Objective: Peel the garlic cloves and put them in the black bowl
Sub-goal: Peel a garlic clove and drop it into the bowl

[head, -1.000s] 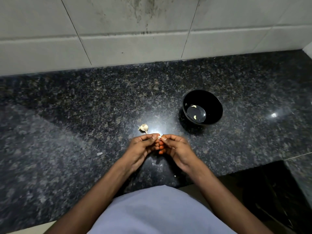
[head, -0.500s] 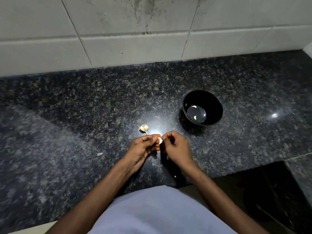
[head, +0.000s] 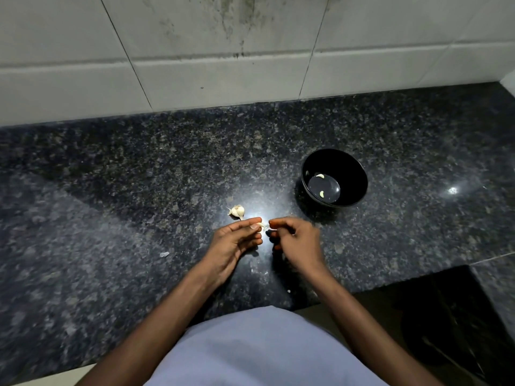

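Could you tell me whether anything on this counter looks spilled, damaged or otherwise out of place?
Only minor things: a scrap of garlic skin lies loose on the granite counter left of the hands, and dark stains streak the wall tiles. The black bowl stands upright.

From my feed I see two bare forearms and bare hands, the left hand [head: 232,240] and the right hand [head: 299,242], with no sleeves, rings or watch showing. At six o'clock sits a pale lavender-grey shirt [head: 259,349], smooth, plain fabric.
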